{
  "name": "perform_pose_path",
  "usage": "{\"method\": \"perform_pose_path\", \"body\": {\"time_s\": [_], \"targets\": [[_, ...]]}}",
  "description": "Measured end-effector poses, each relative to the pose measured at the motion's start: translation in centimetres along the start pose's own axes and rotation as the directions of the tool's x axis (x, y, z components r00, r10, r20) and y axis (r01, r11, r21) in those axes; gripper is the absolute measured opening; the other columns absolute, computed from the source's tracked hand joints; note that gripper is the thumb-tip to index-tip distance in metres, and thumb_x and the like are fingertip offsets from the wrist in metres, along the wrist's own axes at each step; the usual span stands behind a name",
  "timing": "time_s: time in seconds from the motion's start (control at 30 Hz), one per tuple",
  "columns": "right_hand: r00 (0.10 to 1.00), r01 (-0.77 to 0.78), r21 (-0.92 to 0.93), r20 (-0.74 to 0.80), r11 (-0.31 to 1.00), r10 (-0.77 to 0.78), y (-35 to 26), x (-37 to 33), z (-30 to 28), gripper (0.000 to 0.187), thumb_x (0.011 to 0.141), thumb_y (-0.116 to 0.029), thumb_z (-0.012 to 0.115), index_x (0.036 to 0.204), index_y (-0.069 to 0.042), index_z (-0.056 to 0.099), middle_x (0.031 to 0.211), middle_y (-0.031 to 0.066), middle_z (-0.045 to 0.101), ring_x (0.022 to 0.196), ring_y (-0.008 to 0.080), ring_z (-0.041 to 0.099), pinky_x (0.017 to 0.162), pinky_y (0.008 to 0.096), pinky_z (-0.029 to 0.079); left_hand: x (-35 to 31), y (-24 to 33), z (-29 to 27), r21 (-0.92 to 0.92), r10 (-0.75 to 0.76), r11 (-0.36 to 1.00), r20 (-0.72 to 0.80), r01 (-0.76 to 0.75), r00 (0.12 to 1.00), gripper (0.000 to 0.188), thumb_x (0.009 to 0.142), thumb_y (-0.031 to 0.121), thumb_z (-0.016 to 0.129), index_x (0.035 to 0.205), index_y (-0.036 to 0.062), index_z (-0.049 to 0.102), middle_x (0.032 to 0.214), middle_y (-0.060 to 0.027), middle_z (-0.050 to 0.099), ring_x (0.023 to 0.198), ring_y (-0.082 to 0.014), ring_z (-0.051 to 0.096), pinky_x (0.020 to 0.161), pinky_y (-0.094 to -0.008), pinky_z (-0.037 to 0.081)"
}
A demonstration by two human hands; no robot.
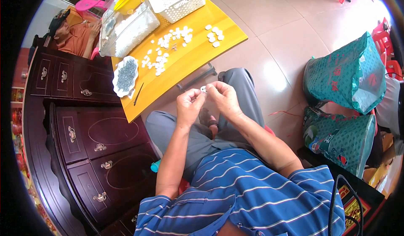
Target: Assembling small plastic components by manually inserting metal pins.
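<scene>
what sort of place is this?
Probably a room in a home, perhaps doubling as a small work space: dark wooden cabinet with ornate handles, tiled floor, and a yellow wooden table strewn with small white pieces.

Yellow table point(191, 61) (wood-grained) beneath white pieces point(159, 59)

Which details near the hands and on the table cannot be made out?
All in the head view:
Small white piece: exact shape, too small and partly covered by the left hand and right hand.
Dark grains on the scalloped plate: single shapes, too small.
White basket: far part, cut off by the upper edge.
</scene>
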State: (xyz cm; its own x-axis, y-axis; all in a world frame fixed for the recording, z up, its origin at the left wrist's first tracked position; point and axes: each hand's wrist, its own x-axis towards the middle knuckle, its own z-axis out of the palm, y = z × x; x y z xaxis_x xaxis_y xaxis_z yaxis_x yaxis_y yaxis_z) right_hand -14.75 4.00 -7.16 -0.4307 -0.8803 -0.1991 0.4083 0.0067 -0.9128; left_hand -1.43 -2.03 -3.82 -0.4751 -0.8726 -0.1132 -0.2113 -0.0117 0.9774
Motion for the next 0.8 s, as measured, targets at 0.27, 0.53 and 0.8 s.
{"method": "perform_pose_path", "body": {"time_s": [0.27,0.53,0.8], "targets": [[1.0,0.007,-0.051,0.013,0.999,-0.006,-0.2,-0.1,0.1,0.024,0.099,-0.022,0.067,0.094,0.001,0.072,0.079,0.0029,0.071,0.074,0.0081,0.064,0.069,0.0271,0.054,0.4,0.3,-1.0,0.04,-0.032,0.999,0.052,0.03,0.998,0.013,0.095,0.01,0.072,0.087,-0.0005,0.072,0.07,0.0062,0.061,0.06,-0.0009,0.05,0.052,-0.0206,0.038],[1.0,0.01,-0.137,0.024,0.991,-0.007,-0.2,-0.1,-0.2,0.025,0.099,-0.023,0.067,0.096,0.001,0.072,0.08,0.0042,0.072,0.075,0.009,0.065,0.07,0.0276,0.054,0.2,0.2,-1.0,0.0,-0.042,0.999,0.043,0.042,0.998,0.013,0.093,0.011,0.074,0.087,-0.0006,0.073,0.07,0.0064,0.061,0.062,-0.0013,0.051,0.054,-0.0207,0.038],[0.999,0.006,-0.046,0.031,0.999,-0.004,-0.5,-0.3,0.1,0.024,0.1,-0.021,0.064,0.099,0.002,0.072,0.087,0.0048,0.073,0.081,0.0112,0.068,0.074,0.0294,0.055,-0.1,-0.6,-0.2,-0.054,-0.015,0.998,-0.016,0.014,1.0,0.013,0.093,0.011,0.073,0.086,-0.0002,0.073,0.072,0.0052,0.064,0.063,-0.0016,0.052,0.054,-0.021,0.039]]}}
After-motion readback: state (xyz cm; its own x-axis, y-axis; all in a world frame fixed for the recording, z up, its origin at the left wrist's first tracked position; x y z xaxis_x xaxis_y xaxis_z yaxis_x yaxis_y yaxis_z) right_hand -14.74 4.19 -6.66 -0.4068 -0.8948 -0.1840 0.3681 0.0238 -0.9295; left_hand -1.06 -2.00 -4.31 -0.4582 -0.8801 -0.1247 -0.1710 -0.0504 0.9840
